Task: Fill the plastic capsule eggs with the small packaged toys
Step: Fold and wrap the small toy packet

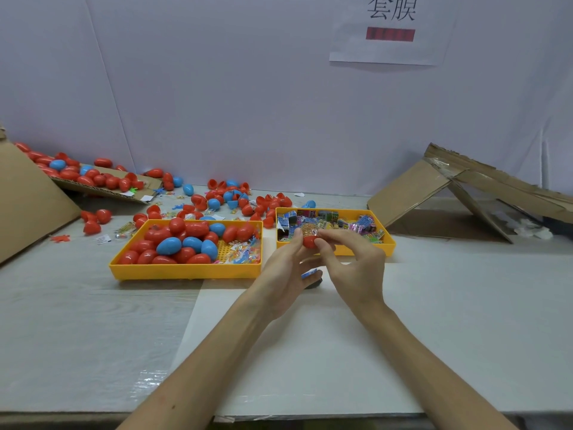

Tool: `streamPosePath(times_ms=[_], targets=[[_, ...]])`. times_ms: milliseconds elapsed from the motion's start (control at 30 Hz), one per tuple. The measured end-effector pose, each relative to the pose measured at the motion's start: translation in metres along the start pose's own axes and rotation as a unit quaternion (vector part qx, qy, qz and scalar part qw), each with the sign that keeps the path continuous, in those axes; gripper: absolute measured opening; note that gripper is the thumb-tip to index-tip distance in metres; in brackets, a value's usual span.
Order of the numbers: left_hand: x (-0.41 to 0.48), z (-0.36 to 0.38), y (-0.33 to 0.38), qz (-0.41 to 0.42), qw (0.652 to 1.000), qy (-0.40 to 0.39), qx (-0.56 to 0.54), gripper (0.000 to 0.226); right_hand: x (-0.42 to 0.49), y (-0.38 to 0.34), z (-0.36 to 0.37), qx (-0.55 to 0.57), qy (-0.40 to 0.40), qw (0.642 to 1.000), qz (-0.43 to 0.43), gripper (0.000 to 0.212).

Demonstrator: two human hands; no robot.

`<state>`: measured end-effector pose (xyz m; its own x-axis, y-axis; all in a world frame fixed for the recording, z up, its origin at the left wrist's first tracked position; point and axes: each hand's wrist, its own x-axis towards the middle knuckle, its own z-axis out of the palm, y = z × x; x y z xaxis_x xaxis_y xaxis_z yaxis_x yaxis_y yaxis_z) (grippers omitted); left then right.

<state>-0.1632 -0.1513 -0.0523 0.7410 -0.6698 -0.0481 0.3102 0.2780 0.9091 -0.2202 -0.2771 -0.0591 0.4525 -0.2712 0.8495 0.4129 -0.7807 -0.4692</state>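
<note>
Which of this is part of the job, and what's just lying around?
In the job: red egg in left hand; toy packet pinched by right hand; egg tray; toy tray.
Lying about: cardboard; wall sign.

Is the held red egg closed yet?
Not closed. Only a red egg half shows, a toy packet protruding from its top, held between left hand and right hand.

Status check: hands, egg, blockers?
Left hand grips red plastic capsule egg half. Right hand pinches small packaged toy at its mouth. Nothing in the way.
</note>
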Motion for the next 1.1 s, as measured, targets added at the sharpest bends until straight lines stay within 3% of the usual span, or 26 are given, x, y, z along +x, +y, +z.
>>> streamPosePath(times_ms=[533, 700, 833, 933, 1100], targets=[[0.0007, 0.0029, 0.0005, 0.094, 0.987, 0.058, 0.116, 0.048, 0.001, 0.0063, -0.0061, -0.116, -0.007, 0.988, -0.097, 0.004], [0.0008, 0.0047, 0.0006, 0.108, 0.982, 0.055, 0.144, 0.043, 0.0017, 0.0041, -0.0074, -0.135, -0.023, 0.986, -0.099, 0.001], [-0.0001, 0.0057, 0.0011, 0.113, 0.979, 0.047, 0.162, 0.038, 0.0016, 0.0019, -0.0075, -0.136, -0.025, 0.986, -0.087, 0.015], [-0.0021, 0.0062, 0.0032, 0.129, 0.977, 0.033, 0.164, 0.028, 0.0021, 0.0029, -0.0074, -0.139, -0.024, 0.987, -0.078, 0.003], [-0.0049, 0.0009, 0.0103, 0.201, 0.954, -0.016, 0.223, 0.051, 0.0036, 0.0043, -0.0092, -0.121, -0.021, 0.99, -0.062, 0.004]])
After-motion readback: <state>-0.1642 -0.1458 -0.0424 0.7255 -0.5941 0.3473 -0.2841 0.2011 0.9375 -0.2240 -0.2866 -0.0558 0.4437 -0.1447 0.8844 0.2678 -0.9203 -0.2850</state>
